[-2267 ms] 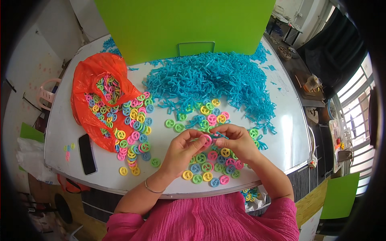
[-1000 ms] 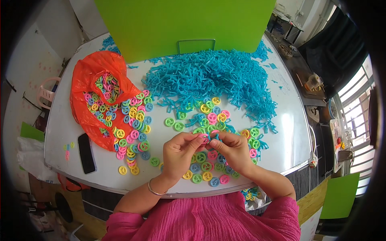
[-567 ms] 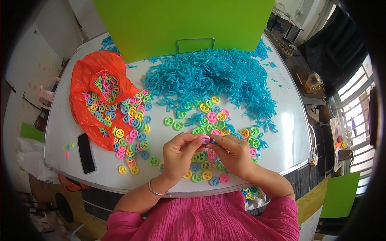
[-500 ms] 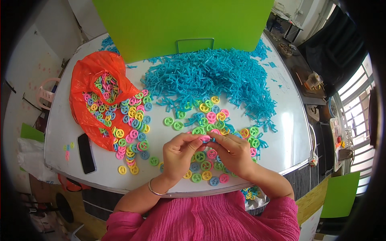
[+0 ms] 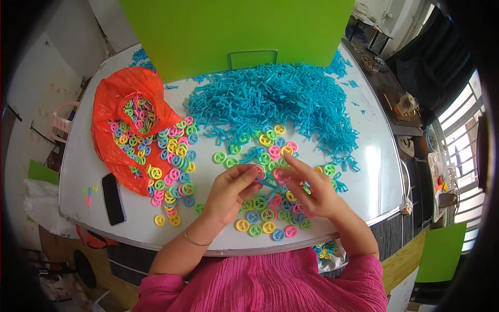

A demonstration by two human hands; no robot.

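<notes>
My left hand (image 5: 230, 190) pinches a small pink plastic wheel (image 5: 259, 172) between thumb and fingers. A blue plastic piece (image 5: 267, 183) sticks out from the pinch toward the right. My right hand (image 5: 318, 191) is just right of it, fingers spread and somewhat blurred; a pink shape by its fingertips is too smeared to make out. Under and around both hands lie loose spoked wheels (image 5: 268, 215) in green, yellow, blue and pink. Beyond them rises a big heap of blue plastic pieces (image 5: 270, 101).
On the left an orange-red plastic bag (image 5: 106, 151) spills many coloured wheels (image 5: 169, 148) onto the white table (image 5: 140, 226). A dark phone (image 5: 113, 198) lies near the left edge. Behind the blue heap stands a bright green panel (image 5: 234, 31) with a wire handle. Below the right table edge, a white bag (image 5: 332, 260) contains coloured parts.
My hands were together on the pink wheel; now my right hand has moved off to the right and its fingers have spread. My left hand keeps the wheel, with the blue piece showing.
</notes>
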